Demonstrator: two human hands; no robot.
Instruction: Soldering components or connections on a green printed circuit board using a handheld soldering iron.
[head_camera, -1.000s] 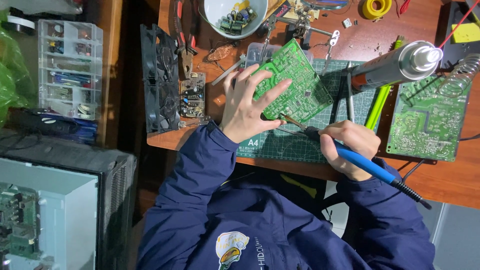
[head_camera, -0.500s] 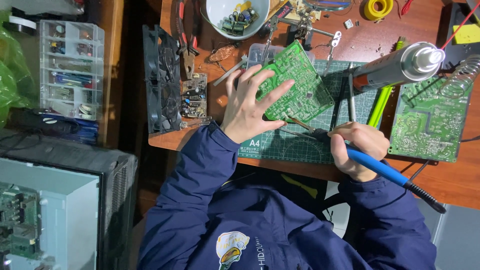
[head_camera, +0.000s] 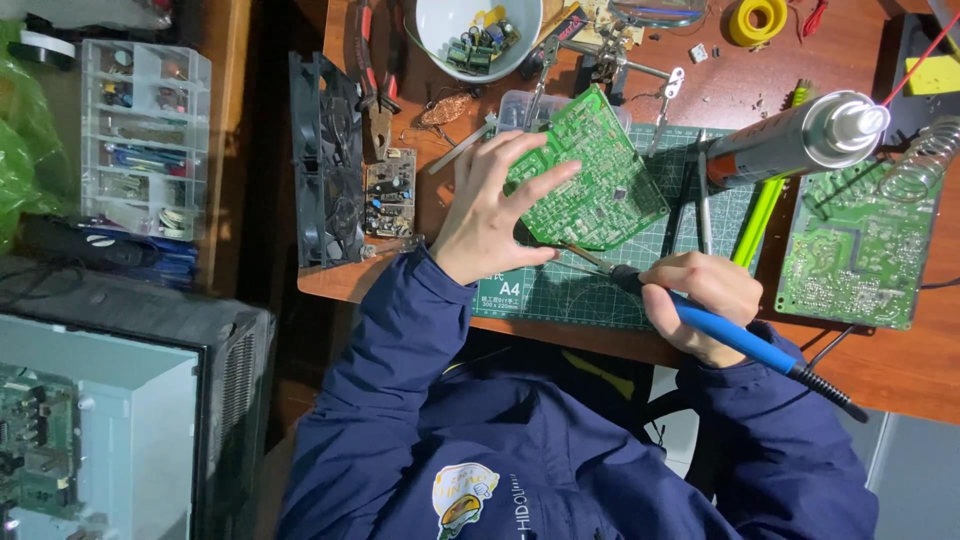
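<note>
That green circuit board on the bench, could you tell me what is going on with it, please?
A person in a dark blue jacket tilts the green circuit board up off the cutting mat with the left hand. The right hand grips a blue-handled soldering iron, its tip at the board's lower edge. A second board and a spray can lie to the right.

A green circuit board (head_camera: 590, 175) stands tilted on the cutting mat, solder side up. A blue-handled soldering iron (head_camera: 700, 325) lies slanted at its near right, tip at the board's near edge.
</note>
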